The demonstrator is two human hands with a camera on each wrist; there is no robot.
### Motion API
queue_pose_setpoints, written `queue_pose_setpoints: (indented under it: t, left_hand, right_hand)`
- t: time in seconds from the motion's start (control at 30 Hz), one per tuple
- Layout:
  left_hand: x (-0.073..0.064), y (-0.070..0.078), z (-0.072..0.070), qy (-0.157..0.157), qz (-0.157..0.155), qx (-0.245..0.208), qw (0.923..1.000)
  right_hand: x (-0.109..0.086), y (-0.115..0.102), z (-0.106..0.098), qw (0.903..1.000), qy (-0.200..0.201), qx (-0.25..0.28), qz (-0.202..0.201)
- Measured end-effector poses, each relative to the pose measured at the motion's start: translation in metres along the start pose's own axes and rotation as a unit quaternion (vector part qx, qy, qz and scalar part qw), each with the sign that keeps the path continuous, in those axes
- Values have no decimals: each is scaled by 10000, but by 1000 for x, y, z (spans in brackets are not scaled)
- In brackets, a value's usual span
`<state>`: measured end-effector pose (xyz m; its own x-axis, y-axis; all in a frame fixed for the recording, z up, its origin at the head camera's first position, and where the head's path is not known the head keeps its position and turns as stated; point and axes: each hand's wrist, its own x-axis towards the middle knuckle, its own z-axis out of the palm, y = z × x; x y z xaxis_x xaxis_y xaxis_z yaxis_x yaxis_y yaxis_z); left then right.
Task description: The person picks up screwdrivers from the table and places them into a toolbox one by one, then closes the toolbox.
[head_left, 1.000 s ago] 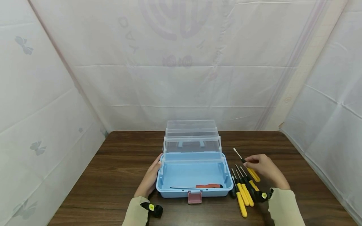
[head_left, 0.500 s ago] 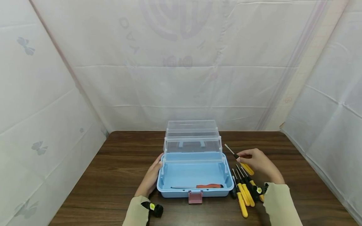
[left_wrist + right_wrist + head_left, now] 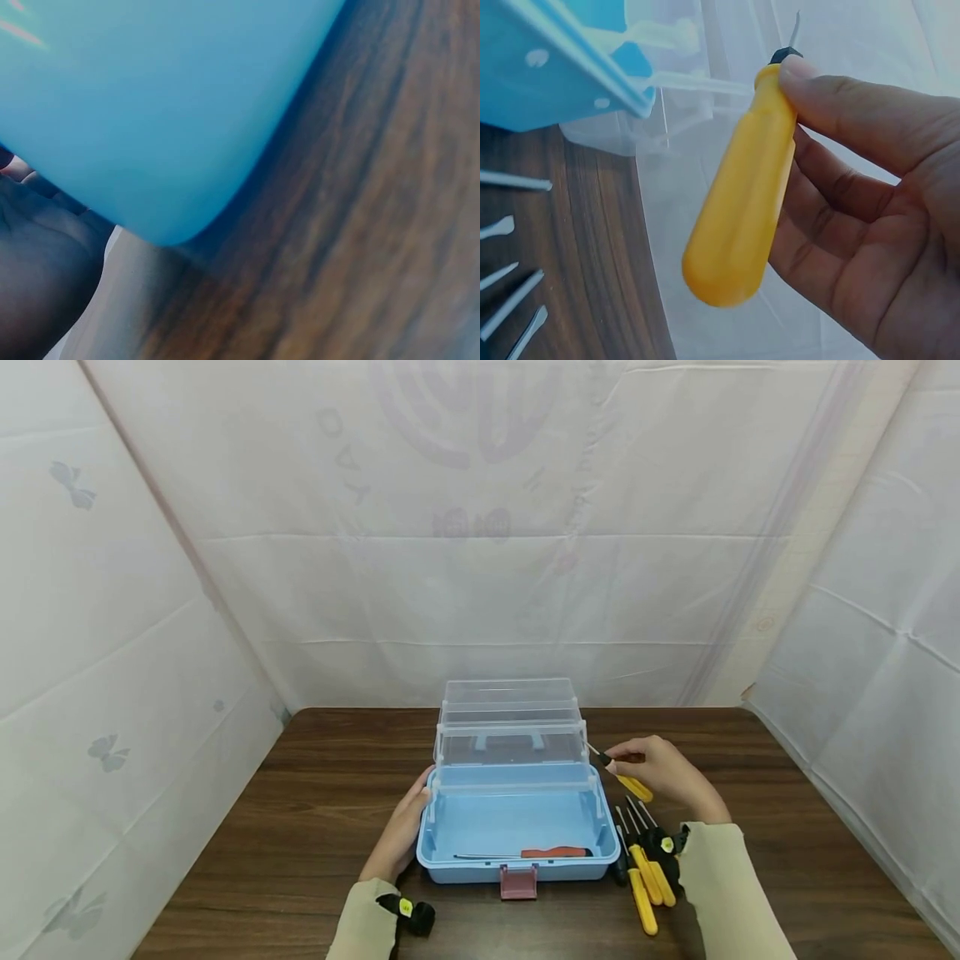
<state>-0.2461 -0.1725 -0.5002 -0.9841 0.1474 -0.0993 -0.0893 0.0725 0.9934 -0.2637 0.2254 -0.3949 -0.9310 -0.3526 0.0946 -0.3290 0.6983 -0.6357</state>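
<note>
A light blue toolbox (image 3: pixel 517 874) stands with its clear lid and trays (image 3: pixel 510 743) raised at the back. My left hand (image 3: pixel 401 831) holds its left side, thumb at the rim and fingers along the outer wall; the left wrist view shows part of the palm beside the blue wall. By the right rear corner, my right hand (image 3: pixel 663 772) pinches a screwdriver (image 3: pixel 742 195) at the neck between thumb and fingers. Its yellow handle points down, and the shaft tip is near the clear trays. In the box lies a red-handled screwdriver (image 3: pixel 555 852), along the front wall.
Several screwdrivers (image 3: pixel 641 893) with yellow and black handles lie to the right of the box, partly under the right wrist. A pink latch (image 3: pixel 517 883) hangs at the box's front. White sheeting (image 3: pixel 375 610) surrounds the brown wooden table (image 3: pixel 300 827).
My right hand has moved left and away from the loose screwdrivers, carrying the yellow-handled screwdriver toward the toolbox's rear right corner. The left hand has stayed at the box's side.
</note>
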Motion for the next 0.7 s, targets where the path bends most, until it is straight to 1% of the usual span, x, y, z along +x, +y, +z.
queue_pose_setpoints:
  t: [0.13, 0.27, 0.4, 0.5, 0.7]
  left_hand:
    - [1, 0, -1, 27, -44, -26, 10000]
    - [1, 0, -3, -18, -32, 20, 10000]
    - [0, 1, -4, -45, -32, 2, 10000]
    - [0, 1, -4, -50, -17, -14, 10000]
    - [1, 1, -4, -72, 30, -55, 10000]
  right_hand:
    - [9, -5, 2, 9998, -37, -8, -184]
    - [16, -11, 5, 9991, -127, 52, -394]
    - [23, -16, 8, 9985, -188, 91, -512]
    - [28, -20, 11, 9981, -196, 51, -584]
    - [39, -26, 18, 9959, -205, -88, -872]
